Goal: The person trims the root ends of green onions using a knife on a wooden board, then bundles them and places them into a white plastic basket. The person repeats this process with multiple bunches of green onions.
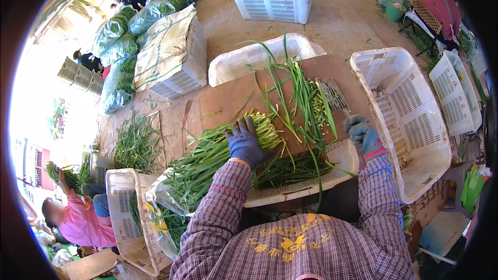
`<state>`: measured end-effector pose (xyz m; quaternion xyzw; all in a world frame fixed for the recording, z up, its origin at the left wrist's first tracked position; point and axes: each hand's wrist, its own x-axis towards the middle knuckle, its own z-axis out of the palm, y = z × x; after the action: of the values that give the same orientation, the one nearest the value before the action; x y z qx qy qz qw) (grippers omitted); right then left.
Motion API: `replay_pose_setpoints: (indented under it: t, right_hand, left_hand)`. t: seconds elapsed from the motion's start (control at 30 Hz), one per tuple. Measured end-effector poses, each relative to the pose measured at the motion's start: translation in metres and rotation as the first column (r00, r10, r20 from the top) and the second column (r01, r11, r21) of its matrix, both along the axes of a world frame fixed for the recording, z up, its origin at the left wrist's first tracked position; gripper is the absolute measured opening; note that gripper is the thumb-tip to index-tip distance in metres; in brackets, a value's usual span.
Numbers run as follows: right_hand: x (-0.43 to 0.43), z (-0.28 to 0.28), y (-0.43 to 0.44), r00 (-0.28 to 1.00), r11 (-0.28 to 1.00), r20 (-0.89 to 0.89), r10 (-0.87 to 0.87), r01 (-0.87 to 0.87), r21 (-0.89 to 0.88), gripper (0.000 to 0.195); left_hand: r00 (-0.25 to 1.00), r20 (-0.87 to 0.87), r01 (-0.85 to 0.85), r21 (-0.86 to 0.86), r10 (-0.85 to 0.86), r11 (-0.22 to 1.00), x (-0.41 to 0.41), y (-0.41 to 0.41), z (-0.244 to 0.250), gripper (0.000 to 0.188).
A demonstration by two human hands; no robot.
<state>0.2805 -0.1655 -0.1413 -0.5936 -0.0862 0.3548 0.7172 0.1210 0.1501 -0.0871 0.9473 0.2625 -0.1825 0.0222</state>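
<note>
My left hand (247, 144), in a blue work glove, presses down on a thick bunch of garlic chives (202, 159), its fingers spread over the stalks near their pale ends. The bunch lies across the brown board (229, 103), its leaves trailing to the lower left. My right hand (363, 134), in a grey-blue glove, is closed at the board's right edge. A broad rectangular blade, apparently a cleaver (332, 93), extends from it over the board. Beside the blade are loose long leaves (301, 97) and chopped pale stem ends (319, 111).
An open white crate (408, 124) stands at my right. Another crate (303, 194) with leaves sits under the board's near edge. A white crate (128, 217) is at lower left, near a person in pink (85, 217) holding greens. Bagged greens (120, 66) are stacked at upper left.
</note>
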Motion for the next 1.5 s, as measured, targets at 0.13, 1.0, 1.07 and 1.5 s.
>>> replay_pose_setpoints:
  t: [0.13,1.0,1.07,1.5]
  right_hand:
    - [-0.027,0.011,0.009,0.827,0.997,0.562,-0.013,0.053,-0.055,0.006]
    - [-0.11,0.012,0.09,0.542,0.809,0.638,0.546,-0.144,-0.57,0.018]
    - [-0.107,0.009,0.09,0.591,0.793,0.569,0.572,-0.22,-0.568,0.025]
    - [-0.102,0.003,0.091,0.509,0.89,0.752,0.418,-0.064,-0.452,0.009]
  left_hand:
    - [0.998,0.06,0.025,0.005,-0.025,1.0,-0.005,0.002,-0.002,0.132]
    - [0.986,0.151,0.07,0.037,-0.075,0.997,-0.021,-0.012,-0.014,0.131]
    - [0.984,0.092,0.142,0.114,-0.153,0.983,-0.028,-0.024,-0.021,0.13]
    - [0.997,0.08,0.011,0.0,-0.01,1.0,0.008,0.016,-0.008,0.12]
